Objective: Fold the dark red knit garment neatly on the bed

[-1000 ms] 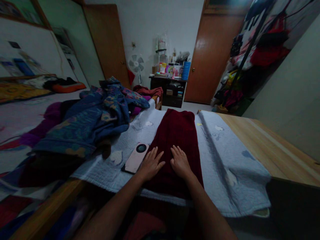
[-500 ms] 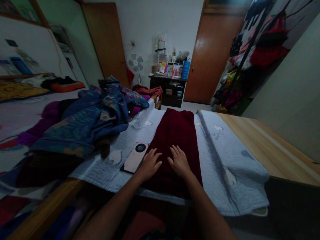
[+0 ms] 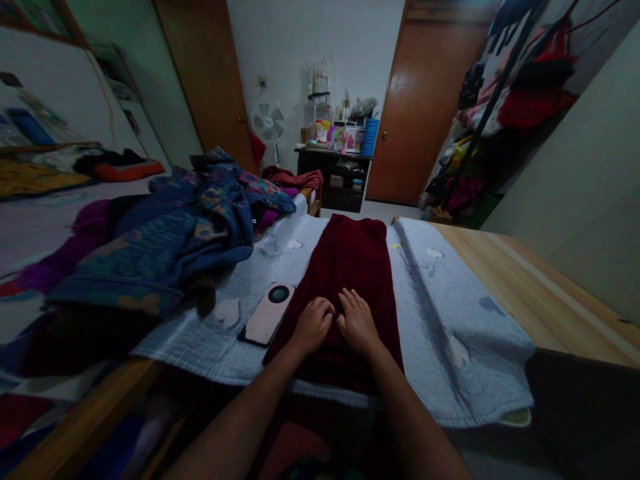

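Note:
A dark red, soft-looking folded cloth item (image 3: 355, 257), perhaps a garment, lies lengthwise in front of me on a pale blue-grey padded cover (image 3: 420, 320). My left hand (image 3: 314, 325) rests on its near half with the fingers curled in towards the thumb; whatever they pinch, if anything, is hidden. Close beside it, my right hand (image 3: 357, 323) lies flat on the same cloth, fingers stretched forward. A pink phone (image 3: 265, 320) with a round black camera lies face down to the left, near the cloth's left edge.
Blue floral denim clothing (image 3: 165, 247) is heaped at the left, over purple fabric (image 3: 90, 233). Bare wooden tabletop (image 3: 490, 280) shows at the right. Farther back stand a fan (image 3: 270, 123), a dark cabinet (image 3: 345, 180) and a brown door (image 3: 405, 120); clothes hang (image 3: 535, 100) upper right.
My left hand has moved right, away from the phone and closer to my right hand, and its fingers have curled in. My right hand stays nearly in place. The view has shifted slightly.

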Available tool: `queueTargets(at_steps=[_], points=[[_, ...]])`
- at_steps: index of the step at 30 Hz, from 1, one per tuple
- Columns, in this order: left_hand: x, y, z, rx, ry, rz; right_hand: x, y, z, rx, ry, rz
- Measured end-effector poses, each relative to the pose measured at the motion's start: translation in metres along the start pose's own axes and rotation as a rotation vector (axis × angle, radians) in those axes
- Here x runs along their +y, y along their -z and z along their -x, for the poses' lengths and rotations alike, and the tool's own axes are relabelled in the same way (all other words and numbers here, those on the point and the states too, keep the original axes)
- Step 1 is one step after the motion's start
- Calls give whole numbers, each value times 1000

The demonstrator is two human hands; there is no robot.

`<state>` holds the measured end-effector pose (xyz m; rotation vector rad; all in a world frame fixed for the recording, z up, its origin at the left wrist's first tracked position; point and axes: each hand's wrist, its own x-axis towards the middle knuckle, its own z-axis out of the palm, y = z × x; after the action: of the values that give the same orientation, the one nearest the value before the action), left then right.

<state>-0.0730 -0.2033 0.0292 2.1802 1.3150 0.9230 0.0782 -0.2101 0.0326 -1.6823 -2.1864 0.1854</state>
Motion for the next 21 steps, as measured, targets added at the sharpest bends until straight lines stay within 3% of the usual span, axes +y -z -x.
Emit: queueTargets(at_steps=[12, 21], points=[[1, 0, 1, 21, -14, 7, -5, 0, 12, 169, 42, -47], [3, 1, 2, 19, 24, 6, -12, 3, 34, 121, 44, 16]])
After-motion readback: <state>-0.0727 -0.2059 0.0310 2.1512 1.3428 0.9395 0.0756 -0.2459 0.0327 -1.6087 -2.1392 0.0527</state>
